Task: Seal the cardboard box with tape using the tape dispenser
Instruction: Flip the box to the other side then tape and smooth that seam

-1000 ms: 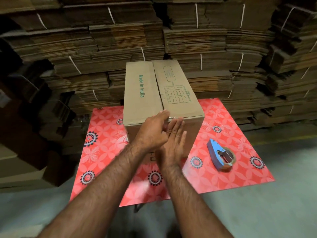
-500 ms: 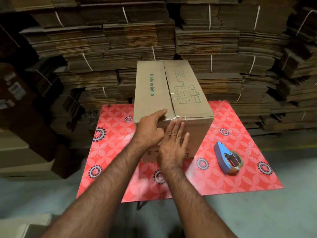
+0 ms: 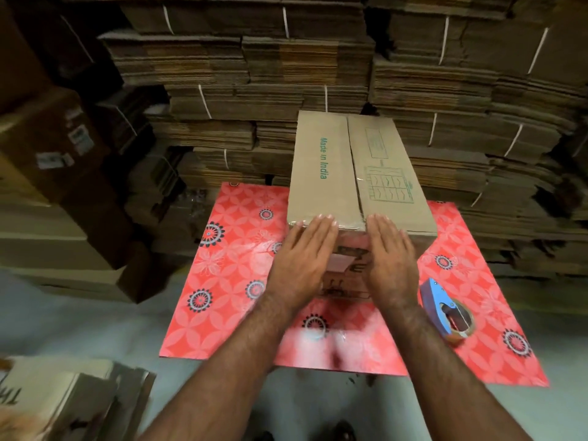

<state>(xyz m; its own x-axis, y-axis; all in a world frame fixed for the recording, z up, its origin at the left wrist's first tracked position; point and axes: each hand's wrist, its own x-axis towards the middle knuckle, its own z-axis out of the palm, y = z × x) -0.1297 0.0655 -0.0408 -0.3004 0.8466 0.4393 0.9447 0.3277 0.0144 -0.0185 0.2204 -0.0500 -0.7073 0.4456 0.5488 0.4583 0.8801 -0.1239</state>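
Left hand (image 3: 304, 253): flat against the near face of the cardboard box, fingers straight and together, their tips reaching the box's top near edge left of the centre seam; it holds nothing.
Right hand (image 3: 388, 253): also flat on the near face, fingers straight and pointing up to the top edge right of the seam; it holds nothing.
Gap between hands: a strip of the near face shows there, with dark print and a pale label, partly blurred.
Cardboard box (image 3: 350, 173): stands on the counter toward its far side, long axis running away from the person, both top flaps closed and meeting along a centre seam.
Box print: green "Made in India" on the left flap, a green line diagram on the right flap.
Tape on box: a glossy strip seems to run across the near top edge under the fingertips; how far it goes along the seam I cannot tell.
Tape dispenser (image 3: 447, 310): blue body with a brownish roll, lying on the counter to the right of the right forearm, apart from the box and untouched.
Counter (image 3: 222, 281): covered with a red sheet patterned in pale petals and dark round medallions.
Cardboard stacks (image 3: 286, 65): flattened bundles tied with white strapping, piled high behind the counter.
Brown cartons (image 3: 57, 160): stacked at the left.
Floor (image 3: 63, 329): pale grey, with loose flattened cardboard (image 3: 73, 405) at lower left.
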